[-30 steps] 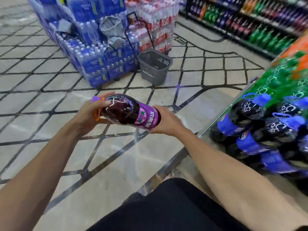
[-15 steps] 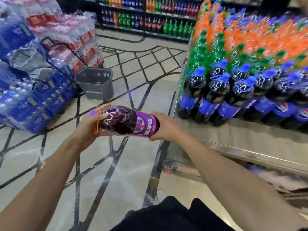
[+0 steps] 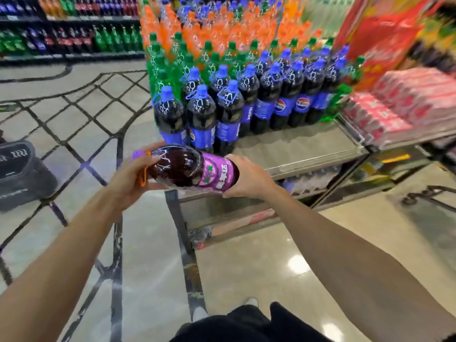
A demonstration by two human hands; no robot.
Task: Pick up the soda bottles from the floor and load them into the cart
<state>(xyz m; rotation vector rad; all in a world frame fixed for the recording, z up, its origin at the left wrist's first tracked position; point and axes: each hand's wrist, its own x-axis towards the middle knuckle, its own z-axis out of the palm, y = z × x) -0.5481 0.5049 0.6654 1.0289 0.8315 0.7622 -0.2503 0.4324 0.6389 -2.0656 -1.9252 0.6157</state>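
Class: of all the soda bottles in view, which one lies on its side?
The purple-labelled bottle, held sideways between the left hand and right hand; the blue-capped bottles on the cart stand upright.

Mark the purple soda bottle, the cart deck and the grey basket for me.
purple soda bottle (image 3: 180,169), head view, dark body left of its label.
cart deck (image 3: 296,146), head view, bare metal near its front edge.
grey basket (image 3: 22,174), head view, side wall facing the camera.

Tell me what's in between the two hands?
The purple bottle lies sideways between them. The left hand grips its cap end and the right hand grips its bottom end. The head view shows this.
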